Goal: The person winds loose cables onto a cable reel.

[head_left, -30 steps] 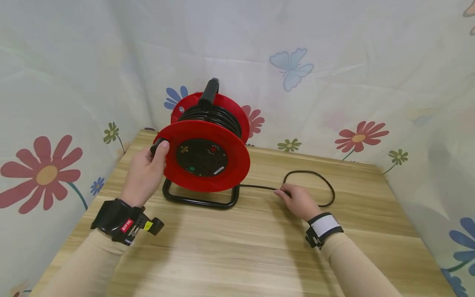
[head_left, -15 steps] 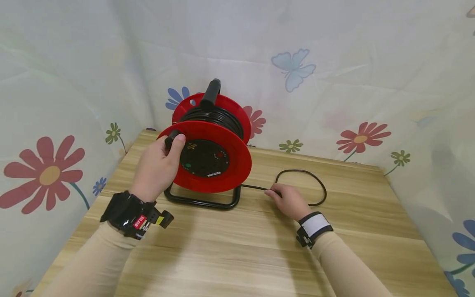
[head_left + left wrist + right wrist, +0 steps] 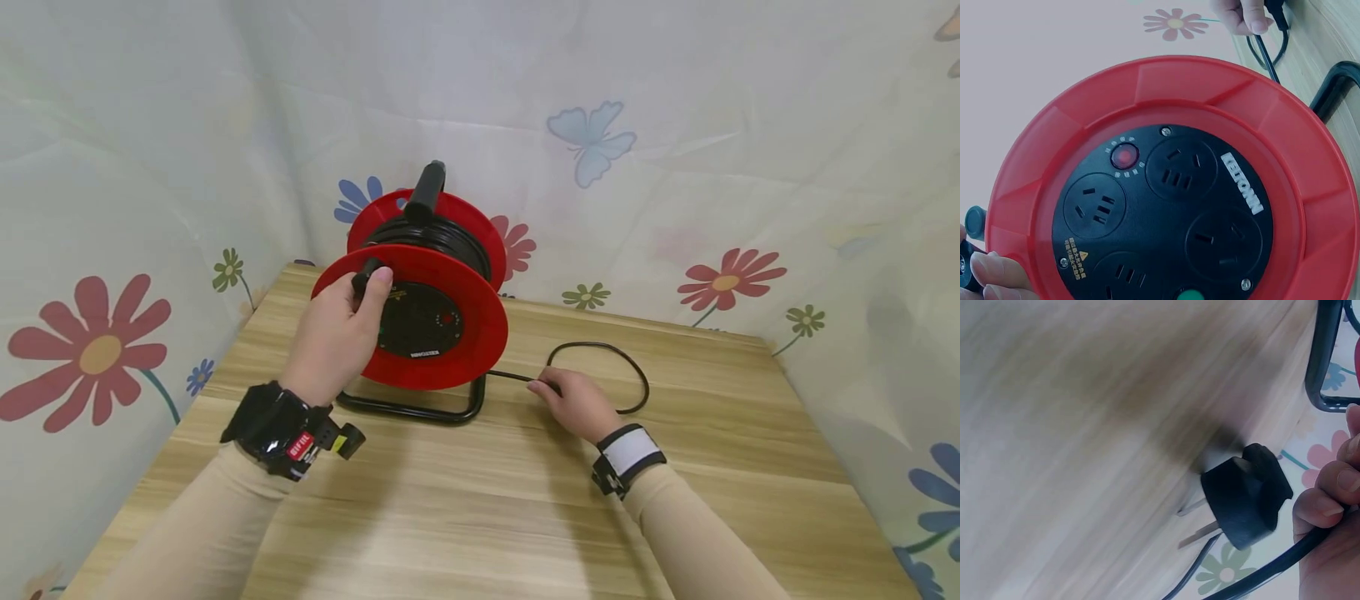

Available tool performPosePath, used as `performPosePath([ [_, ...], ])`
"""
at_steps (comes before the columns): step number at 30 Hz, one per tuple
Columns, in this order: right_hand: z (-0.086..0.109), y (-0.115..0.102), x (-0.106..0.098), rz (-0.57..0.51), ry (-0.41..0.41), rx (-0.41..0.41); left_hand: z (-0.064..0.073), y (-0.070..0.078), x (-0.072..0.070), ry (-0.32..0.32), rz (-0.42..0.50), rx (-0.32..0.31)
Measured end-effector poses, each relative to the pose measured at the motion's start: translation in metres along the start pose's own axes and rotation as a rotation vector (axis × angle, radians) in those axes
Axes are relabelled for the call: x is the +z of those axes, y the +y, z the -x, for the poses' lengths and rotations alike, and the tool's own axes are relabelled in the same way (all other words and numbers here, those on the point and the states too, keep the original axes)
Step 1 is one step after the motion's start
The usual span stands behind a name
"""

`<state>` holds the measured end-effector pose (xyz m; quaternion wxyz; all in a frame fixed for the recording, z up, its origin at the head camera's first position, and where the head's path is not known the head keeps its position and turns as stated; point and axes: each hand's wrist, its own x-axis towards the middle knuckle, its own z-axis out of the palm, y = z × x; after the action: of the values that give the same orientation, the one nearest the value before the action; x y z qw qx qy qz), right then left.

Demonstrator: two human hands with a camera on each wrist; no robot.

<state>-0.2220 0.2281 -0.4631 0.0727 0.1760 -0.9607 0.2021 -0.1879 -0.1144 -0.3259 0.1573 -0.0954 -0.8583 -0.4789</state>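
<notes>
A red cable reel [image 3: 480,333] with black cable wound between its flanges stands on the table. My left hand [image 3: 333,337] grips the black crank knob [image 3: 365,277] at the upper left of the front flange. The black socket panel [image 3: 1166,206] faces me in the left wrist view. To the right of the reel, my right hand [image 3: 581,404] pinches the loose cable [image 3: 639,367] low over the table, and the cable loops behind the hand. A black plug [image 3: 1244,500] with metal pins shows beside the curled fingers in the right wrist view.
The reel rests on a black tubular stand [image 3: 416,412], with a carrying handle [image 3: 426,192] on top. Under it lies a wood-grain table [image 3: 480,500]. A white curtain [image 3: 465,75] printed with flowers and a butterfly hangs behind and at both sides.
My left hand has carried the knob up and to the right, and the reel's front has turned clockwise. My right hand has shifted left toward the reel, bringing the cable loop along.
</notes>
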Motion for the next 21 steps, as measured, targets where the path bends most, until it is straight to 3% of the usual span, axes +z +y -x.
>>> performPosePath([
  [10,-0.001,-0.005,-0.005,-0.022,-0.002,-0.001,-0.001,0.009,0.007,-0.018,0.004,0.010],
  [21,0.003,0.001,-0.004,-0.033,0.025,-0.005,0.001,0.018,0.018,-0.013,-0.036,0.064],
])
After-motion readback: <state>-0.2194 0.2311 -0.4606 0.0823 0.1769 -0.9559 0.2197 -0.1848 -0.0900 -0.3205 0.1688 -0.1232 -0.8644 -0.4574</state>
